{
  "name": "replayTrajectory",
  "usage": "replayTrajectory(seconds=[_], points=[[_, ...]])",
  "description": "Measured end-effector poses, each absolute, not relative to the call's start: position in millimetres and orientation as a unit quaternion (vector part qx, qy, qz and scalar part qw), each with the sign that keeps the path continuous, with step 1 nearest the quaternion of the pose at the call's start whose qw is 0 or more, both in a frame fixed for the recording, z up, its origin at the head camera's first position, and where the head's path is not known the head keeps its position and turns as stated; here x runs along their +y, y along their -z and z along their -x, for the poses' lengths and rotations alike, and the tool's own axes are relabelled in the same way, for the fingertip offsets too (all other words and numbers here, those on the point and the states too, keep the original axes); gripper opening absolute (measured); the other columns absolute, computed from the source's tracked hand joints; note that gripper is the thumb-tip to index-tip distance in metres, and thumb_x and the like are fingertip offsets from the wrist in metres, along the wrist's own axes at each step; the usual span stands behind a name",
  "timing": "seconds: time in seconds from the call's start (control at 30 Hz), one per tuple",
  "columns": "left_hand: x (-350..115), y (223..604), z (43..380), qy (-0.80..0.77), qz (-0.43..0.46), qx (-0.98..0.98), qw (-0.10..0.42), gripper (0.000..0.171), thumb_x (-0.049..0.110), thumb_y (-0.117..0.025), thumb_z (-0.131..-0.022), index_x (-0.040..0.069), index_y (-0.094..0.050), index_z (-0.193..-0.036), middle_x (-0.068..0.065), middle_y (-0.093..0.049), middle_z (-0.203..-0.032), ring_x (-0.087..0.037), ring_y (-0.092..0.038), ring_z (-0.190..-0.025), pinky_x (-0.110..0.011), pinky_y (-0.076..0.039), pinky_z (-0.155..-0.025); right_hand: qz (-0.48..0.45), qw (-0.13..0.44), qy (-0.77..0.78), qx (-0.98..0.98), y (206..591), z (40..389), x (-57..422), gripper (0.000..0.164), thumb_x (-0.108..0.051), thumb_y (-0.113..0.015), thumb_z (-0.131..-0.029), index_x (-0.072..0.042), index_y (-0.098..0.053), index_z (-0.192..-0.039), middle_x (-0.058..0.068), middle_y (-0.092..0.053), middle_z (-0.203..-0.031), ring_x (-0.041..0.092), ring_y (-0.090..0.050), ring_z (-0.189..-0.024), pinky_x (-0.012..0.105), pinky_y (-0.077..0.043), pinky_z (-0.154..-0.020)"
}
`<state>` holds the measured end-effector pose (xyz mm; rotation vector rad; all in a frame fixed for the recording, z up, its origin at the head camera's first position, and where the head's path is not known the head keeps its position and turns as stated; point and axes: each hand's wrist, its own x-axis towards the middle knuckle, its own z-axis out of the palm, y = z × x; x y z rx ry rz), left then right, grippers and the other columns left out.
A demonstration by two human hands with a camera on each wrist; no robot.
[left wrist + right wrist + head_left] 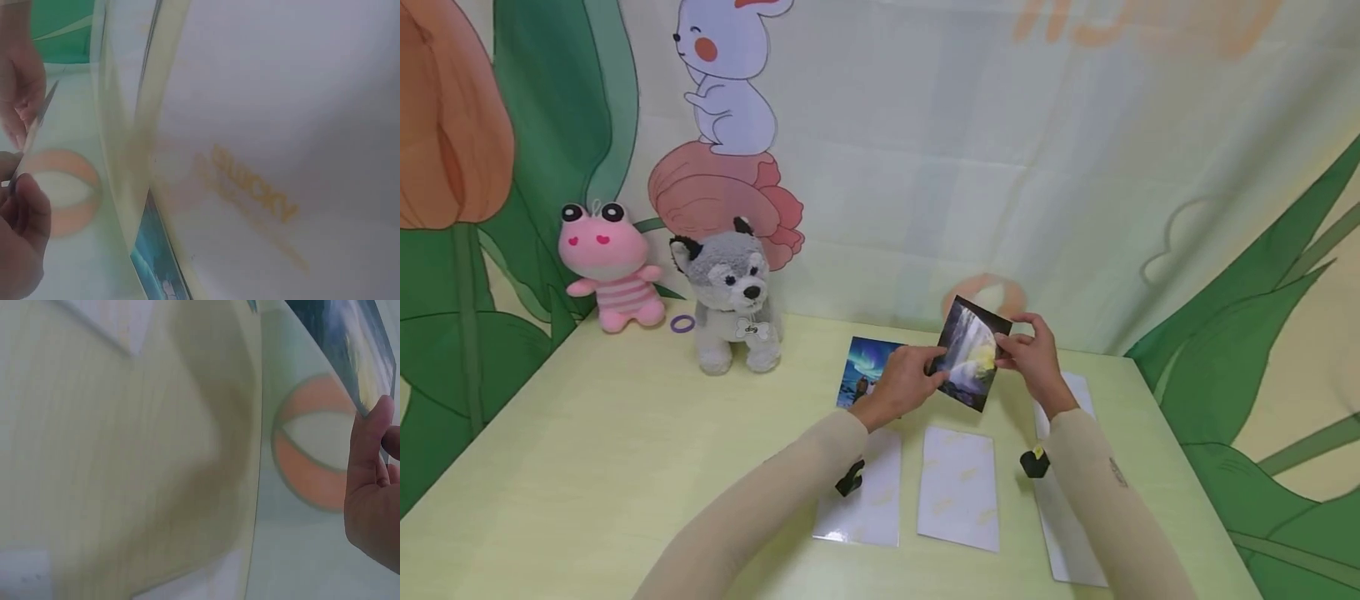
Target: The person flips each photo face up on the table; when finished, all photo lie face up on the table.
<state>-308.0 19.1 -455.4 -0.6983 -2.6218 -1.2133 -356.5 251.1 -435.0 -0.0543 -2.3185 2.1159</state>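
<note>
Both hands hold up a photo card (968, 358) showing pale streaks and a bright yellow patch, tilted above the back of the table. My left hand (904, 379) pinches its left edge. At the opposite edge, my right hand (1036, 360) grips it between thumb and fingers; the right wrist view also shows this right hand (372, 494) at the card's edge. A second photo card (857, 367), with a blue-green night sky, lies on the table partly hidden behind the left hand. Its corner appears as a blue picture (156, 253) in the left wrist view.
Nearer the front lie white cards with faint yellow print: a middle one (958, 492), a left one (868, 521) and a right one (1063, 546) partly under the right sleeve. A plush husky (730, 292), a pink plush frog (613, 267) and a purple ring (682, 323) are back left.
</note>
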Motion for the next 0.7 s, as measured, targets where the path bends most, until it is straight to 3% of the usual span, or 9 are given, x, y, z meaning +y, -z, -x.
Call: replayTrajectory(seconds=[0.13,0.4,0.63,0.7], points=[[20.4,454.0,309.1,0.390,0.230,-0.891,0.034,0.046,0.021,-0.072,-0.093,0.007,-0.062,-0.135,0.002,-0.053,-0.058,-0.008,-0.044,-0.048,-0.021,-0.038,-0.057,0.004,-0.003,-0.629,-0.777,433.3,361.7,251.3,0.059,-0.006,-0.066,-0.095,0.000,-0.033,-0.144,-0.004,-0.062,-0.072,0.007,-0.061,-0.052,0.024,-0.057,-0.058],[22.8,457.0,312.2,0.362,0.216,-0.906,-0.044,0.053,0.024,-0.076,-0.090,0.005,-0.061,-0.137,0.002,-0.058,-0.065,-0.008,-0.049,-0.056,-0.022,-0.038,-0.053,-0.010,-0.025,-0.549,-0.835,434.8,368.5,249.9,0.058,-0.003,-0.071,-0.090,0.001,-0.039,-0.138,0.000,-0.060,-0.068,0.010,-0.060,-0.055,0.028,-0.057,-0.059],[29.5,469.2,317.5,0.328,0.216,-0.919,-0.029,0.053,0.025,-0.080,-0.086,0.002,-0.065,-0.131,-0.007,-0.072,-0.080,-0.006,-0.050,-0.058,-0.027,-0.050,-0.071,-0.018,-0.032,-0.454,-0.890,444.2,374.8,249.3,0.055,-0.008,-0.073,-0.090,-0.003,-0.044,-0.137,0.004,-0.057,-0.074,0.014,-0.060,-0.056,0.043,-0.059,-0.070],[31.1,472.7,317.4,0.318,0.204,-0.925,-0.036,0.054,0.027,-0.080,-0.085,0.004,-0.064,-0.132,-0.011,-0.072,-0.079,-0.008,-0.045,-0.056,-0.028,-0.048,-0.068,-0.021,-0.034,-0.431,-0.901,448.3,376.6,248.8,0.057,-0.010,-0.074,-0.089,-0.003,-0.044,-0.137,0.006,-0.057,-0.077,0.016,-0.059,-0.061,0.041,-0.058,-0.070]])
